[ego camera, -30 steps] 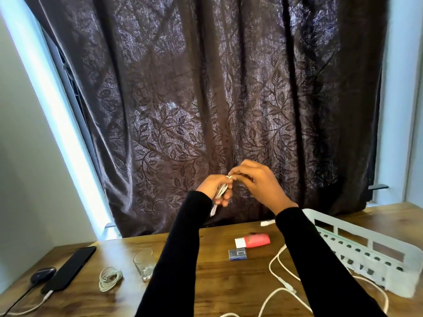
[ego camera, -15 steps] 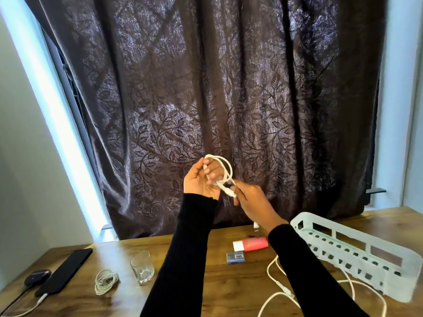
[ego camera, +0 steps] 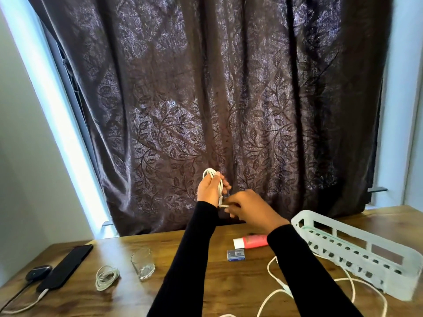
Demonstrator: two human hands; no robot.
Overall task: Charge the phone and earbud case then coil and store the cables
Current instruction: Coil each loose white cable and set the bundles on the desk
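A home room — leaf-patterned curtain (ego camera: 206, 99) over a window, wooden desk (ego camera: 206, 282).

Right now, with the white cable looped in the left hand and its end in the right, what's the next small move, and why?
Probably wrap that loose end once more around the bundle and tuck it in. The left hand holds the coiled white cable above the table, and the right hand pinches the tail at the coil's base, so the coil looks almost finished but unsecured. The basket comes after.
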